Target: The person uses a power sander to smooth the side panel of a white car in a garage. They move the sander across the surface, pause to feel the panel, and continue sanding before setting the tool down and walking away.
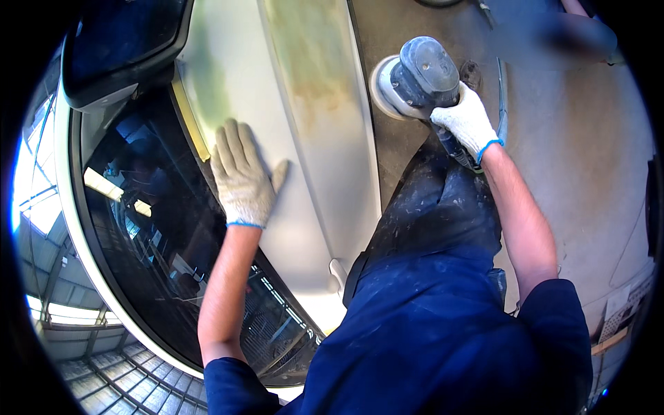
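My left hand (245, 174), in a pale work glove with a blue cuff edge, lies flat on a car door panel (325, 180), fingers stretched out. The door's surface is dull white to grey, with greenish and brownish patches toward its far end. In a white glove, my right hand (470, 124) is wrapped round the handle of a dusty dark sander (427, 72). Its round pale pad (382, 88) faces the door and hangs apart from it, over the floor.
Left of the door panel is the dark side window (145, 207), edged partly with yellow masking tape (190, 123). A black side mirror (124, 48) juts out at the far left. The door handle (337, 273) is close to my body. A hose (502, 104) runs along the concrete floor (574, 152).
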`<control>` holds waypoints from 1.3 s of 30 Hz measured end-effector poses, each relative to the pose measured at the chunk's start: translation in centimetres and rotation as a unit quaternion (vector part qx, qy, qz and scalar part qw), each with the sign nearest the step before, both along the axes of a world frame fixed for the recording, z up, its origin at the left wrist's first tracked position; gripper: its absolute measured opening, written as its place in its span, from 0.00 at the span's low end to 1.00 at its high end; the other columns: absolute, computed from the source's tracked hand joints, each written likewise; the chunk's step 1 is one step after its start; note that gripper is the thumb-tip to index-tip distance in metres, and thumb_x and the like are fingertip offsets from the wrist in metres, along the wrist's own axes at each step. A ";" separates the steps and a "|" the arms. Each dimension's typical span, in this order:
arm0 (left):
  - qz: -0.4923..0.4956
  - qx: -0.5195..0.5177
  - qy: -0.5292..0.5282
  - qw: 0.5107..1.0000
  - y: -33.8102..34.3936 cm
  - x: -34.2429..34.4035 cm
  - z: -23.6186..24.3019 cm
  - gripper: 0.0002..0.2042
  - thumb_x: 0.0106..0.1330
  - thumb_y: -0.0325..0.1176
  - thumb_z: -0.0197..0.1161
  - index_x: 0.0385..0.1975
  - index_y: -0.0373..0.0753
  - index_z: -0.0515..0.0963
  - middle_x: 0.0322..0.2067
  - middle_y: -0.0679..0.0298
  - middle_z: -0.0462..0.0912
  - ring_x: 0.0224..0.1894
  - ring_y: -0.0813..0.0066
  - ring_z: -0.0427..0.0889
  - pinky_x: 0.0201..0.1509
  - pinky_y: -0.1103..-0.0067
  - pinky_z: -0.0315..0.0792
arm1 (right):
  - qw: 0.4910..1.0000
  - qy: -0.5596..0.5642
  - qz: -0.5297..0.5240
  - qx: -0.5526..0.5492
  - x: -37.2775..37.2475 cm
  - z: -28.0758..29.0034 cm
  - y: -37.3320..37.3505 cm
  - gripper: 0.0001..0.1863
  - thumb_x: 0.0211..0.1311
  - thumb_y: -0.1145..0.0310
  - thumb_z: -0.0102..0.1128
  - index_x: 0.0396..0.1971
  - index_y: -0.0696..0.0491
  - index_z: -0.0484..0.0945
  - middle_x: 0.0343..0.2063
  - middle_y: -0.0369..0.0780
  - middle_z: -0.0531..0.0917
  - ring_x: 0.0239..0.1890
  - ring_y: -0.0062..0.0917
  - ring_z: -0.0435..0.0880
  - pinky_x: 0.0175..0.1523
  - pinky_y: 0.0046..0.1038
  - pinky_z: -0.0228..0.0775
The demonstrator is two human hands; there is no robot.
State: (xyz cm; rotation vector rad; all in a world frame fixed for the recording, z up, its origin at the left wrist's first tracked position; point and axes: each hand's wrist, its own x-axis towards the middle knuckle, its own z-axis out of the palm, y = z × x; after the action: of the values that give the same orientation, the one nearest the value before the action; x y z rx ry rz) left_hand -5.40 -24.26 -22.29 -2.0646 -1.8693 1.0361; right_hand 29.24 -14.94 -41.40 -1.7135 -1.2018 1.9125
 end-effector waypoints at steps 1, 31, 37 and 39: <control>0.012 -0.012 0.001 1.000 -0.8 0.5 0.2 0.51 0.68 0.65 0.62 0.78 0.27 0.58 0.79 0.43 0.59 0.82 0.44 0.55 0.84 0.57 0.49 | 1.000 0.024 -0.002 -0.011 0.2 0.8 0.1 0.30 0.51 0.73 0.71 0.58 0.60 0.80 0.48 0.43 0.90 0.52 0.28 0.87 0.62 0.30 0.77; 0.049 0.045 -0.174 0.983 -9.3 0.8 4.8 0.29 0.56 0.38 0.72 0.62 0.49 0.82 0.66 0.64 0.78 0.70 0.52 0.70 0.76 0.55 0.61 | 0.949 0.135 0.153 0.239 -12.6 14.2 5.8 0.28 0.58 0.71 0.71 0.61 0.56 0.78 0.50 0.51 0.88 0.54 0.45 0.88 0.61 0.36 0.79; 0.041 0.047 -0.197 0.978 -9.4 0.5 5.0 0.28 0.56 0.38 0.71 0.61 0.51 0.83 0.64 0.65 0.79 0.68 0.55 0.73 0.75 0.54 0.61 | 0.937 0.134 0.179 0.268 -11.9 14.3 5.0 0.30 0.61 0.74 0.71 0.64 0.58 0.75 0.50 0.51 0.88 0.56 0.42 0.89 0.62 0.34 0.79; 0.042 0.044 -0.199 0.978 -9.2 0.5 4.9 0.27 0.55 0.38 0.72 0.60 0.51 0.83 0.64 0.65 0.80 0.68 0.54 0.73 0.75 0.53 0.60 | 0.935 0.128 0.179 0.277 -12.3 14.3 5.6 0.29 0.60 0.73 0.71 0.62 0.58 0.76 0.49 0.51 0.89 0.54 0.42 0.89 0.61 0.34 0.80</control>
State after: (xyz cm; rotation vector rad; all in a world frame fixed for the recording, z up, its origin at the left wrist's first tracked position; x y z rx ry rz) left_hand -4.91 -33.50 -17.38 -2.2878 -2.1550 0.5687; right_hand 16.90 -9.36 -27.10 -0.9739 -1.8148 1.6693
